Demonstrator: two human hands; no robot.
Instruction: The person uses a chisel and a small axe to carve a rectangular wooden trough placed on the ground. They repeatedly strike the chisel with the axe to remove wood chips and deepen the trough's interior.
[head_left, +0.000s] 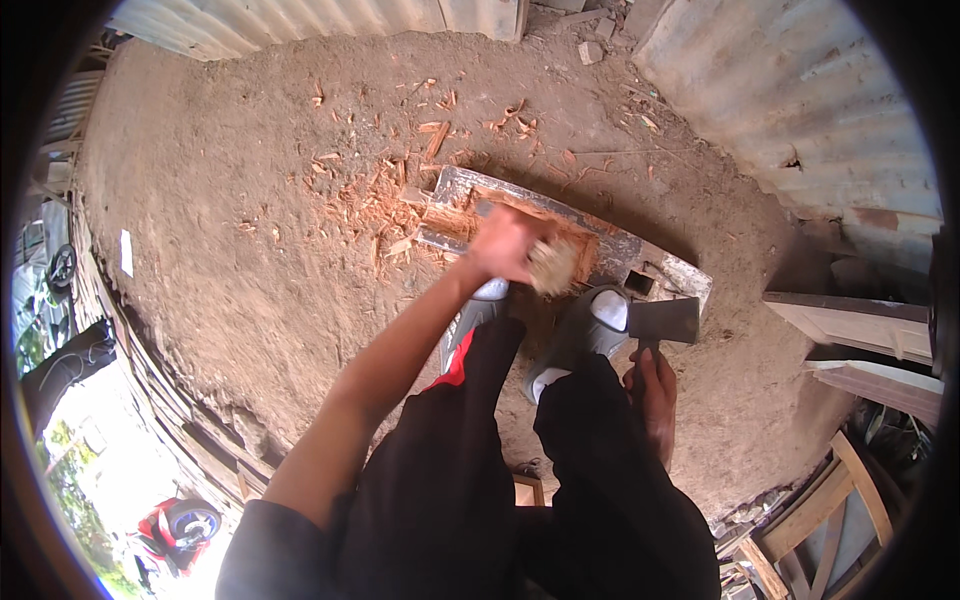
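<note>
My left hand (500,245), blurred by motion, is closed around what looks like a chisel (553,266). Its pale, frayed butt sticks out toward my feet, and a grey bit shows past the fingers. Under it lies a long weathered wooden piece (672,270) with freshly cut, orange-brown hollows and a small square hole near its right end. Beside my right knee, my right hand (655,400) grips the handle of a hatchet (664,320), whose dark rectangular head is held near the wood's right end. My feet, in grey shoes (590,330), stand against the near side of the wood.
Wood chips (350,190) litter the dirt floor (220,200) left of and beyond the workpiece. Corrugated metal sheets (800,110) stand at the back and right. Boards (850,320) and a wooden frame (835,490) are at the right. A red motorcycle (180,530) shows outside, lower left.
</note>
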